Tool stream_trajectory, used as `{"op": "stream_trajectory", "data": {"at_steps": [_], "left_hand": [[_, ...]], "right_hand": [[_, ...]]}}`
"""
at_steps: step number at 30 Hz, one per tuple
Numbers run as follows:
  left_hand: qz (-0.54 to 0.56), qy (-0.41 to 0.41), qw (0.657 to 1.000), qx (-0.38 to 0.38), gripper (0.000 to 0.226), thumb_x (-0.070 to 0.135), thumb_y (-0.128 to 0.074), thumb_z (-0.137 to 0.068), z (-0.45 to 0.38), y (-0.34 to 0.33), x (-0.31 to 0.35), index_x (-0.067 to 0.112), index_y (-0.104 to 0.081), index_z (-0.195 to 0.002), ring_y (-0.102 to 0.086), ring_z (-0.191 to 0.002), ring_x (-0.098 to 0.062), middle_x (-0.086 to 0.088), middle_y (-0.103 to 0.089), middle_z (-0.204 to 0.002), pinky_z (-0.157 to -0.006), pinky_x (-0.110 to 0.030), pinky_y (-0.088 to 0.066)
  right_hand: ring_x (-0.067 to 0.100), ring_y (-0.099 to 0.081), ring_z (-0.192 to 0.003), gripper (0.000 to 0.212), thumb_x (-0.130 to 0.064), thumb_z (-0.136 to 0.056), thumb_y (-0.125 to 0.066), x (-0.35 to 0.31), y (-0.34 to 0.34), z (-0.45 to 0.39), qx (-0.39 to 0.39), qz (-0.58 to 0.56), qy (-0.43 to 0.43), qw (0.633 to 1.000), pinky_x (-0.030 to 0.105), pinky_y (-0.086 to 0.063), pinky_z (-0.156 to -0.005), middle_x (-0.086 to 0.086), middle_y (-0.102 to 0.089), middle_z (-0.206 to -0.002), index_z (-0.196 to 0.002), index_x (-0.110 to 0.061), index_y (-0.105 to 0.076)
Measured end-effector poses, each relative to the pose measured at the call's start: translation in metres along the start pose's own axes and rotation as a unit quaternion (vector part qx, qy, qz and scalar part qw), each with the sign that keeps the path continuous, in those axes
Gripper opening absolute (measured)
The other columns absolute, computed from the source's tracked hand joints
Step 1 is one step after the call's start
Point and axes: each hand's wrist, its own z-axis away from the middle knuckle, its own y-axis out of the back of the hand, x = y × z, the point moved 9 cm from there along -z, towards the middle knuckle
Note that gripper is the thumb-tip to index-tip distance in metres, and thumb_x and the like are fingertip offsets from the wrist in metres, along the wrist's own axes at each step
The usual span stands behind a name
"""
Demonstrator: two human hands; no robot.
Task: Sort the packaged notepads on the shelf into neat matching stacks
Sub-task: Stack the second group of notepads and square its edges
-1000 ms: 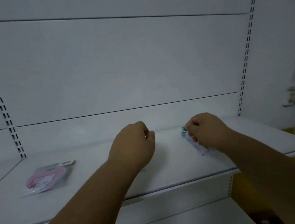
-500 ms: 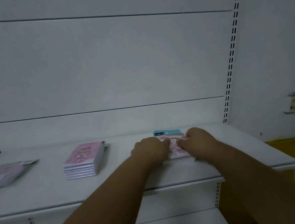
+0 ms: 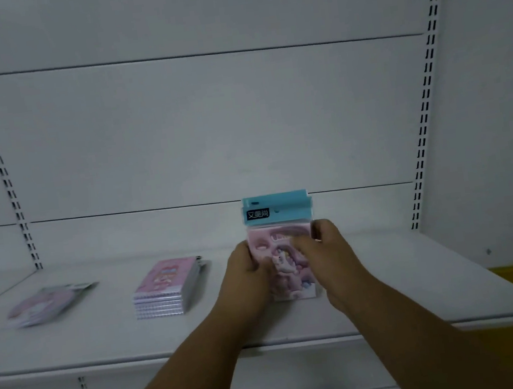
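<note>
While both hands, left hand (image 3: 248,271) and right hand (image 3: 326,250), clasp upright blue-headed packs (image 3: 279,223), we judge sorting half-finished: pink stack (image 3: 166,287) neat, loose pack (image 3: 49,304) unsorted.

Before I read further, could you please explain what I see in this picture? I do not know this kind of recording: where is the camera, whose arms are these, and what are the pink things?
There is no machine here. A person wears one wide-angle camera on the head, looking forward and down, so the two arms coming from the bottom edge are that person's own.

The white surface is a shop shelf. Both hands hold a few packs of pink notepads with blue header cards, upright, bottom edges on or near the shelf: the left hand at the left side, the right hand at the right side.

To the left lies a neat pink stack of notepads. Further left lies a loose flat pack, blurred, so its design is unclear.
</note>
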Motion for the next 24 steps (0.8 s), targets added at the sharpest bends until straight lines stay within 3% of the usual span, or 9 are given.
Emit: {"op": "stream_trajectory", "data": {"at_steps": [2,4,7,10,12,14,16,20,24], "left_hand": [[0.026,0.012,0.999,-0.016,0.024,0.038,-0.044,-0.100,0.003,-0.001,-0.003,0.026,-0.046,-0.122,-0.066,-0.088,-0.004,0.007,-0.064,-0.114,-0.064,-0.011,-0.056],[0.054,0.045,0.997,-0.032,0.032,0.042,-0.038,-0.101,0.002,-0.002,-0.006,0.024,-0.041,-0.127,-0.065,-0.090,-0.007,0.006,-0.060,-0.118,-0.060,-0.011,-0.055],[0.062,0.062,0.994,-0.063,0.034,0.040,-0.042,-0.100,0.000,-0.003,-0.008,0.021,-0.040,-0.129,-0.065,-0.100,-0.014,0.000,-0.060,-0.124,-0.075,-0.020,-0.057],[0.042,0.035,0.993,-0.108,0.026,0.028,-0.051,-0.099,-0.001,-0.003,-0.011,0.022,-0.045,-0.124,-0.064,-0.109,-0.018,-0.003,-0.062,-0.125,-0.093,-0.032,-0.055],[-0.044,-0.009,0.987,-0.153,0.027,0.024,-0.050,-0.100,0.000,-0.003,-0.012,0.022,-0.045,-0.126,-0.064,-0.107,-0.011,0.001,-0.062,-0.126,-0.085,-0.018,-0.055],[-0.149,-0.030,0.975,-0.164,0.027,0.023,-0.049,-0.100,0.000,0.004,-0.015,0.022,-0.044,-0.127,-0.060,-0.103,-0.003,0.007,-0.059,-0.128,-0.070,-0.005,-0.046],[-0.202,-0.031,0.967,-0.151,0.029,0.021,-0.048,-0.100,-0.003,0.011,-0.017,0.023,-0.044,-0.128,-0.056,-0.102,-0.003,0.006,-0.059,-0.130,-0.070,-0.004,-0.039],[-0.227,-0.012,0.965,-0.133,0.028,0.023,-0.050,-0.098,-0.003,0.016,-0.018,0.025,-0.047,-0.126,-0.056,-0.100,-0.005,0.006,-0.062,-0.129,-0.075,-0.015,-0.041],[-0.242,-0.009,0.962,-0.126,0.031,0.028,-0.055,-0.096,-0.004,0.018,-0.022,0.026,-0.048,-0.126,-0.060,-0.105,-0.007,0.007,-0.064,-0.127,-0.081,-0.021,-0.045]], "right_hand": [[0.023,-0.074,-0.084,0.029,-0.026,-0.087,-0.068,0.008,-0.014,0.005,-0.018,-0.072,-0.038,0.997,0.040,-0.063,-0.067,0.005,-0.069,-0.106,-0.110,-0.024,-0.050],[0.025,-0.073,-0.087,0.033,-0.025,-0.087,-0.068,0.014,-0.020,0.006,-0.020,-0.090,-0.051,0.994,0.041,-0.062,-0.067,0.005,-0.068,-0.109,-0.115,-0.024,-0.050],[0.024,-0.075,-0.081,0.030,-0.021,-0.089,-0.066,0.017,-0.020,0.008,-0.022,-0.102,-0.060,0.993,0.040,-0.062,-0.066,0.005,-0.071,-0.104,-0.116,-0.023,-0.052],[0.022,-0.074,-0.090,0.034,-0.018,-0.093,-0.060,0.018,-0.017,0.008,-0.069,-0.021,-0.050,0.996,0.042,-0.061,-0.080,0.006,-0.069,-0.114,-0.125,-0.026,-0.048],[0.015,-0.072,-0.097,0.039,-0.019,-0.095,-0.059,0.015,-0.014,0.012,-0.138,0.068,-0.018,0.988,0.036,-0.060,-0.085,-0.001,-0.067,-0.120,-0.128,-0.030,-0.043],[0.012,-0.069,-0.106,0.044,-0.024,-0.092,-0.063,0.017,-0.007,0.015,-0.193,0.148,-0.007,0.970,0.039,-0.056,-0.093,-0.007,-0.067,-0.123,-0.130,-0.034,-0.042],[0.011,-0.067,-0.111,0.046,-0.025,-0.090,-0.066,0.023,0.001,0.016,-0.199,0.181,-0.005,0.963,0.044,-0.052,-0.099,-0.009,-0.067,-0.124,-0.129,-0.034,-0.045],[0.011,-0.067,-0.110,0.039,-0.022,-0.090,-0.066,0.026,0.002,0.009,-0.185,0.182,0.023,0.966,0.046,-0.051,-0.100,-0.008,-0.069,-0.121,-0.125,-0.030,-0.052],[0.006,-0.066,-0.104,0.037,-0.027,-0.090,-0.066,0.023,0.006,0.007,-0.177,0.251,0.058,0.950,0.033,-0.055,-0.092,-0.009,-0.070,-0.118,-0.125,-0.028,-0.055]]}}
